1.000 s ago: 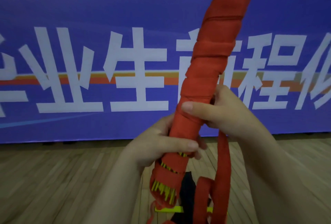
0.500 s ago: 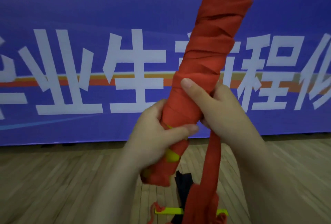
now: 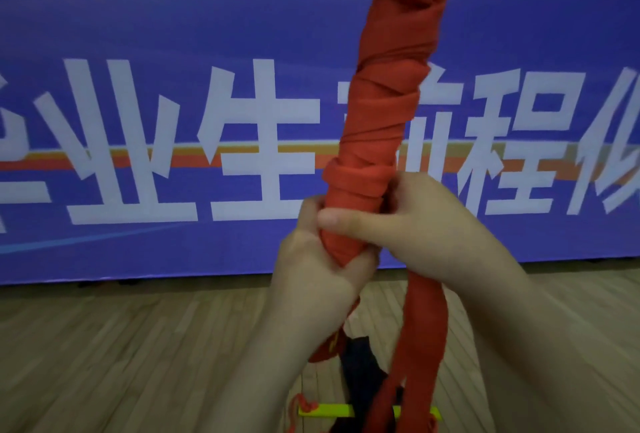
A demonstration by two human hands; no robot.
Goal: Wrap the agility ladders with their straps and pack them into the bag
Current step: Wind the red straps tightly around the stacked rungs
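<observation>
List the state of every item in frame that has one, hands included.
Ladder bundle, held near upright, red strap wound round it.
Left hand, grips the bundle's lower part.
Right hand, grips the bundle above it, thumb across the front.
Strap tail, loose, hanging below the right hand.
Yellow rung, flat on the floor.
Dark fabric, on the floor; maybe the bag.

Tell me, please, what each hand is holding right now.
Left hand: closed around the lower part of the strap-wrapped ladder bundle.
Right hand: closed on the same bundle, thumb across it.
</observation>
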